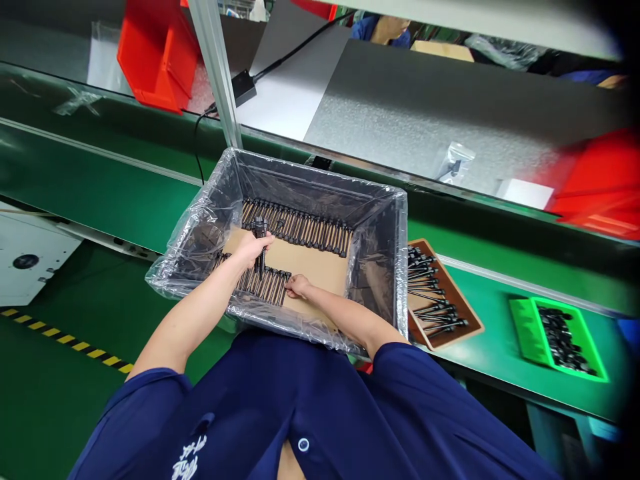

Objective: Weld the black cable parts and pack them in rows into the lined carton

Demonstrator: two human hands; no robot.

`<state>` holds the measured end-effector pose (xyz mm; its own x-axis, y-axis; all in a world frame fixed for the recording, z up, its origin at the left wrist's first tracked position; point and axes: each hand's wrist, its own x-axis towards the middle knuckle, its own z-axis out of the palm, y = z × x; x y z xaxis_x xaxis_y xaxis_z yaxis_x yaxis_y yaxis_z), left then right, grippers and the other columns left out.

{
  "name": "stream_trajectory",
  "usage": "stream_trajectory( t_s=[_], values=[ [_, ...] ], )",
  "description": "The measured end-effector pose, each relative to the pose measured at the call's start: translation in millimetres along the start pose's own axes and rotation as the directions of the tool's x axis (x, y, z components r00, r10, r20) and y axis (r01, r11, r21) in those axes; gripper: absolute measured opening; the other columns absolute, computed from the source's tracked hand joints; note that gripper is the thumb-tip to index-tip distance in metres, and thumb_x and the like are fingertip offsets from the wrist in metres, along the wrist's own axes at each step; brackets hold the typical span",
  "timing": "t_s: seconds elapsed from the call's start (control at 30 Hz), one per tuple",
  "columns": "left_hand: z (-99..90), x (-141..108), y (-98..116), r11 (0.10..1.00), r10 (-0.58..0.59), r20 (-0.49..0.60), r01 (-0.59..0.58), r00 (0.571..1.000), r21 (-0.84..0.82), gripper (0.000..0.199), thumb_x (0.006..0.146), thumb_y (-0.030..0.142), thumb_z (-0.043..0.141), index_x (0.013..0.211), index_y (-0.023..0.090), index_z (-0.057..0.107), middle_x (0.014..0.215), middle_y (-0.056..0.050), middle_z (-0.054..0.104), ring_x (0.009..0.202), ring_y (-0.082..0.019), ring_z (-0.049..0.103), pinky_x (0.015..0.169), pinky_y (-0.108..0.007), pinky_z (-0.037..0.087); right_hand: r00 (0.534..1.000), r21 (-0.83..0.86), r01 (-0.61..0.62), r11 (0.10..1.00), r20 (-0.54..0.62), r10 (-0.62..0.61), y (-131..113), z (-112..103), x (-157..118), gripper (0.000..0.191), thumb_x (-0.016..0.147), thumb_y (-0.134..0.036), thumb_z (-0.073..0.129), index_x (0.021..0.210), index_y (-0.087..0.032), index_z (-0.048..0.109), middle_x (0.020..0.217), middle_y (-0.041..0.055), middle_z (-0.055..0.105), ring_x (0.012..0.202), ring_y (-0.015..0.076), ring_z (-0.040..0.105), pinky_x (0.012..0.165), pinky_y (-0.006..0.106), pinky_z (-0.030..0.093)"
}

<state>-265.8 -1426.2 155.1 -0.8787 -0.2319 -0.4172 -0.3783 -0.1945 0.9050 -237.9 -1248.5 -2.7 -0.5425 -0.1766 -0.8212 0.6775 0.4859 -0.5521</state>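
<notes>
My left hand [253, 249] is closed round a small bundle of black rod-like parts [260, 230], held above the cardboard inside a plastic-lined grey bin [401, 267]. My right hand [298, 286] has its fingers pinched at the right end of the near row of black rods [263, 287]; its fingertips are at the last rod there. A second row of black rods [300, 227] lies along the far side of the bin. Bare brown cardboard [315, 263] shows between the two rows.
A brown tray [475, 327] of black rods stands right of the bin. Farther right is a green bin [537, 333] of small black parts. Red bins [160, 60] and a small plastic bag [456, 163] sit on the shelf beyond. A metal post [215, 67] rises behind the bin.
</notes>
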Motion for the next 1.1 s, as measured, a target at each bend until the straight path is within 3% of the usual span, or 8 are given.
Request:
stream_trajectory(
  t_s=[0.27, 0.4, 0.5, 0.6, 0.7, 0.9, 1.0, 1.1],
  values=[
    [2.5, -2, -4, 0.998, -0.007, 0.048, 0.004, 0.999, 0.064, 0.029, 0.053, 0.034, 0.081, 0.068, 0.015, 0.065, 0.063, -0.004, 0.065, 0.055, -0.013, 0.052, 0.055, -0.025, 0.037, 0.996, -0.014, 0.023, 1.000, 0.087, -0.022, -9, -17, -10, 0.029, 0.068, 0.006, 0.066, 0.058, -0.015, 0.049, 0.040, -0.0047, 0.049, 0.032, 0.0079, 0.047, 0.033, 0.016, 0.041],
    [3.5, -5, -3, 0.996, -0.022, 0.066, 0.016, 0.998, 0.083, 0.029, 0.053, 0.035, 0.080, 0.067, 0.014, 0.067, 0.063, -0.005, 0.066, 0.055, -0.014, 0.052, 0.056, -0.026, 0.037, 0.993, -0.047, 0.008, 0.999, 0.116, -0.003, -15, -22, -14, 0.025, 0.073, 0.001, 0.064, 0.058, -0.014, 0.052, 0.039, -0.0009, 0.051, 0.030, 0.0097, 0.046, 0.030, 0.017, 0.037],
    [3.8, -6, -2, 0.996, -0.014, 0.086, 0.006, 0.996, 0.085, 0.031, 0.052, 0.036, 0.081, 0.070, 0.015, 0.067, 0.066, -0.005, 0.067, 0.059, -0.015, 0.054, 0.061, -0.027, 0.039, 0.992, -0.030, 0.025, 0.999, 0.122, -0.021, -33, -32, -20, 0.021, 0.083, -0.013, 0.062, 0.063, -0.013, 0.055, 0.043, 0.0001, 0.053, 0.030, 0.0077, 0.043, 0.030, 0.016, 0.034],
    [4.8, -7, -2, 0.996, -0.004, 0.120, -0.006, 0.993, 0.085, 0.031, 0.051, 0.034, 0.081, 0.070, 0.014, 0.068, 0.069, -0.005, 0.068, 0.065, -0.016, 0.057, 0.068, -0.028, 0.040, 0.966, 0.228, 0.141, 0.963, 0.181, -0.184, -63, -45, -32, 0.026, 0.095, -0.032, 0.048, 0.082, -0.013, 0.060, 0.061, 0.0016, 0.061, 0.040, 0.0060, 0.048, 0.037, 0.014, 0.038],
    [6.1, -9, -3, 0.994, -0.004, 0.172, -0.015, 0.985, 0.107, 0.027, 0.051, 0.030, 0.082, 0.068, 0.014, 0.068, 0.068, -0.004, 0.068, 0.067, -0.016, 0.058, 0.070, -0.028, 0.041, 0.889, 0.521, 0.238, 0.820, 0.223, -0.400, -93, -49, -49, 0.031, 0.095, -0.045, 0.045, 0.096, -0.017, 0.059, 0.080, 0.0024, 0.065, 0.050, 0.0062, 0.052, 0.043, 0.015, 0.042],
    [8.8, -11, -9, 0.987, -0.059, 0.245, 0.020, 0.968, 0.157, 0.028, 0.051, 0.026, 0.082, 0.072, 0.014, 0.068, 0.063, 0.000, 0.062, 0.054, -0.012, 0.049, 0.060, -0.027, 0.039, 0.850, 0.609, 0.291, 0.738, 0.190, -0.491, -114, -37, -70, 0.027, 0.078, -0.032, 0.072, 0.076, -0.018, 0.049, 0.077, -0.0024, 0.064, 0.048, 0.0034, 0.048, 0.043, 0.013, 0.038],
    [8.4, -8, -10, 0.988, -0.080, 0.175, 0.055, 0.981, 0.143, 0.024, 0.052, 0.022, 0.080, 0.071, 0.014, 0.067, 0.060, 0.000, 0.060, 0.051, -0.012, 0.048, 0.058, -0.027, 0.039, 0.874, 0.604, 0.293, 0.742, 0.146, -0.464, -116, -45, -64, 0.029, 0.079, -0.031, 0.071, 0.076, -0.019, 0.045, 0.071, -0.0045, 0.060, 0.048, 0.0042, 0.049, 0.043, 0.014, 0.038],
    [5.9, -2, -10, 0.987, -0.077, 0.082, 0.065, 0.994, 0.146, 0.019, 0.053, 0.016, 0.074, 0.070, 0.015, 0.067, 0.057, 0.001, 0.058, 0.049, -0.011, 0.047, 0.054, -0.026, 0.037, 0.915, 0.505, 0.356, 0.786, -0.021, -0.402, -116, -62, -49, 0.021, 0.088, -0.032, 0.059, 0.080, -0.020, 0.043, 0.076, -0.0026, 0.061, 0.050, 0.0063, 0.054, 0.045, 0.016, 0.041]
  ],
)
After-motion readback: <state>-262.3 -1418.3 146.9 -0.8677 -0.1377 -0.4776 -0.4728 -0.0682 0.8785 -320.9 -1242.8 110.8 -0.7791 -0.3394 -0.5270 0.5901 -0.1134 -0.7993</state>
